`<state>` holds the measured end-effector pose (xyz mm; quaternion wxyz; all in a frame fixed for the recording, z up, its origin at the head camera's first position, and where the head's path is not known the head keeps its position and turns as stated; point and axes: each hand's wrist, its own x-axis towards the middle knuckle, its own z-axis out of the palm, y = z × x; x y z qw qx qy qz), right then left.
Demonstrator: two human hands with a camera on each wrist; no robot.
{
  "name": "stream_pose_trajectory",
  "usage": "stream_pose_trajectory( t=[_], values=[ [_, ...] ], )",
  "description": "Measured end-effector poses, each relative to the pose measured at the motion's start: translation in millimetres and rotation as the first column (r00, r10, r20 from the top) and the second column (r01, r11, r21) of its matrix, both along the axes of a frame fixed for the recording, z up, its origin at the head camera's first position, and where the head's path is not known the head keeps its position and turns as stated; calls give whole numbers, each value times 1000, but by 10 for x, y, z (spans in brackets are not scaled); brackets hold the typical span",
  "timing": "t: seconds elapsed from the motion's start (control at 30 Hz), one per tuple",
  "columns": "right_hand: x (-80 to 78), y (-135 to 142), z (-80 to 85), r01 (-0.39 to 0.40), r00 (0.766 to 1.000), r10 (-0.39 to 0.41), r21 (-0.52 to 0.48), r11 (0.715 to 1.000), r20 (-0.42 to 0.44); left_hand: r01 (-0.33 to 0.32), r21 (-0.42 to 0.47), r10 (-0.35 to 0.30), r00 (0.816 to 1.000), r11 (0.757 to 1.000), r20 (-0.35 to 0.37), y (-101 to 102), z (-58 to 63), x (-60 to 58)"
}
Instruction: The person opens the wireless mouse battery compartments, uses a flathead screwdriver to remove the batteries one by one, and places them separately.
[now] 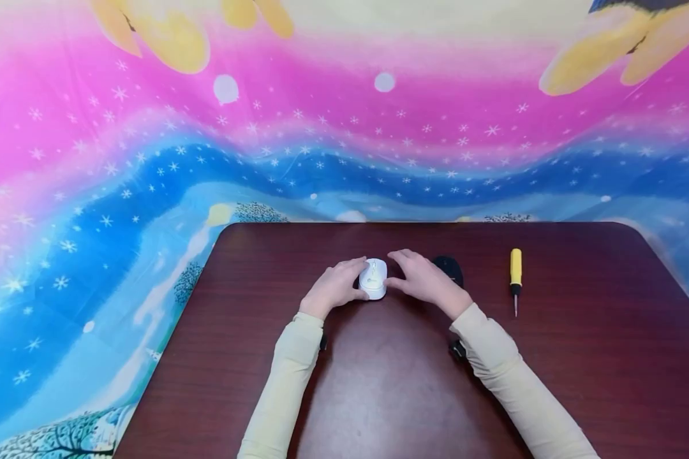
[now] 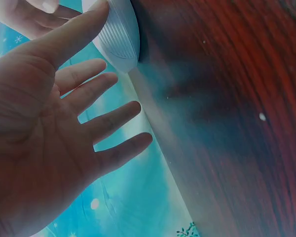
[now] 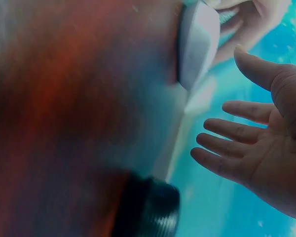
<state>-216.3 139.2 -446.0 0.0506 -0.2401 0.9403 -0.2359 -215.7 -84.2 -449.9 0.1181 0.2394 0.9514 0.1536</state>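
Note:
A white computer mouse [image 1: 373, 279] lies near the far side of the dark wood table, between both hands. My left hand [image 1: 334, 286] is at its left side; in the left wrist view the thumb [image 2: 84, 27] overlaps the ridged side of the mouse, and the other fingers stretch out, spread. To the right, my right hand [image 1: 423, 278] has its thumb tip close to the mouse in the head view. In the right wrist view its fingers [image 3: 232, 131] are extended with nothing between them. Partly hidden behind the right hand is a black rounded object [image 1: 450, 268].
A screwdriver [image 1: 515, 271] with a yellow handle lies at the right, its tip toward the near side. The table [image 1: 385, 395] has rounded far corners. Beyond it hangs a patterned pink and blue cloth [image 1: 321, 121].

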Motion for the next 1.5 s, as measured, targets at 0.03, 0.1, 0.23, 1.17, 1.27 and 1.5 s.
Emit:
stream_pose_trajectory(
  t=[0.03,0.1,0.23,1.17,1.27,1.5],
  values=[
    [5,-23,-27,-7,1000,7,4,1000,2,2,-5,-2,1000,1000,3,7,-4,2],
    [13,-65,-73,-20,1000,20,11,1000,7,4,-14,-4,1000,1000,5,19,-12,9],
    [37,-121,-138,-48,999,48,29,998,16,4,-26,-4,1000,1000,5,36,-23,25],
    [138,-316,-223,-63,997,69,161,985,-34,-30,-22,31,999,999,31,32,-66,51],
    [139,-307,-215,-74,995,84,170,983,-48,-30,-10,30,999,1000,36,29,-63,54],
    [103,-211,-165,-121,992,125,92,988,-33,-18,68,13,998,997,69,1,-45,66]
  ],
)
